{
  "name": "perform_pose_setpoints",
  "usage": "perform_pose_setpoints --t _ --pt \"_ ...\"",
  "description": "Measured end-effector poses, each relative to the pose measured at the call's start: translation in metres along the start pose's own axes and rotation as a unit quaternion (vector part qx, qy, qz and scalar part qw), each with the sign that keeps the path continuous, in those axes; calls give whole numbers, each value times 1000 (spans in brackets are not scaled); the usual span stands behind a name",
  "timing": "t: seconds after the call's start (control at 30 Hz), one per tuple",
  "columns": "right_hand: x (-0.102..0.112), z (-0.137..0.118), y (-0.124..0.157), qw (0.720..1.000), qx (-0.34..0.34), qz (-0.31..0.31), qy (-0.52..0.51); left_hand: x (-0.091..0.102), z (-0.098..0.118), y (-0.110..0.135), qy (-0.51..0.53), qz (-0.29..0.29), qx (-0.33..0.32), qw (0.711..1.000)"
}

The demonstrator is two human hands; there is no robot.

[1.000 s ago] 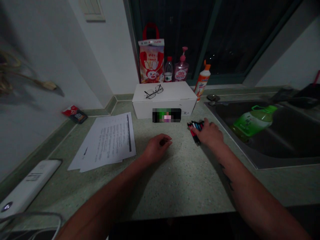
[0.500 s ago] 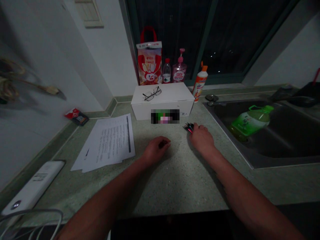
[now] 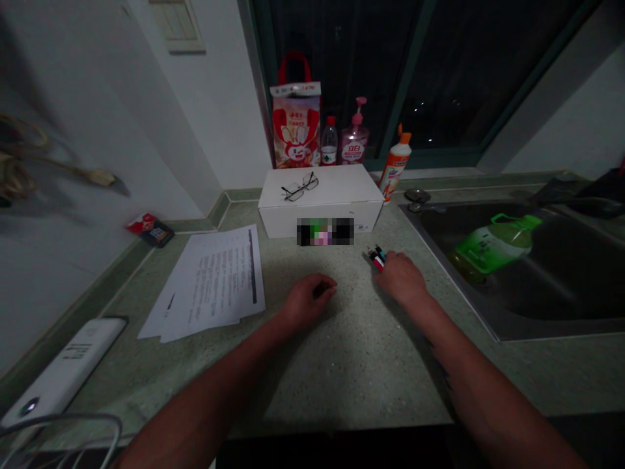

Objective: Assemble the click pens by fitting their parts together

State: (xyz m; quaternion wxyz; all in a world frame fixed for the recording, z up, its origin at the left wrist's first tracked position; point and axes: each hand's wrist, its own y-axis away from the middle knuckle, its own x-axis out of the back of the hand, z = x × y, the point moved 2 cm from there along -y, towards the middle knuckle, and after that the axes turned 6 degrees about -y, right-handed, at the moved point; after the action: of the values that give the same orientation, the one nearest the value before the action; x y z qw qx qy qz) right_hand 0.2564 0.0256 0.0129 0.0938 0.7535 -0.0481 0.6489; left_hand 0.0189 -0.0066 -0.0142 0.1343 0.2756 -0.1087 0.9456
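Where the papers (image 3: 209,281) lie at 9 o'clock on the surface (image 3: 351,352), the left hand (image 3: 306,303) rests near them, grip narrow and curled; whether it encloses anything cannot be told. Pens (image 3: 375,256) lie bundled at 1 o'clock of that hand, just in front of the white box (image 3: 319,207). The right hand (image 3: 401,281) covers their near ends, grip narrow and folded onto the bundle, with the tips protruding at 11 o'clock. Risk: a partial hold could let loose pens roll toward the sink (image 3: 537,299) at 3 o'clock, where a green bottle (image 3: 488,246) lies.
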Motion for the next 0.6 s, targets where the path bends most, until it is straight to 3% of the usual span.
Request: perform_pose_setpoints --t 0.4,0.6 --pt "0 0 -4 999 7 -23 -37 1 3 1 -22 21 -12 999" --pt "7 -7 4 997 38 11 -59 4 7 2 -13 57 -23 998"
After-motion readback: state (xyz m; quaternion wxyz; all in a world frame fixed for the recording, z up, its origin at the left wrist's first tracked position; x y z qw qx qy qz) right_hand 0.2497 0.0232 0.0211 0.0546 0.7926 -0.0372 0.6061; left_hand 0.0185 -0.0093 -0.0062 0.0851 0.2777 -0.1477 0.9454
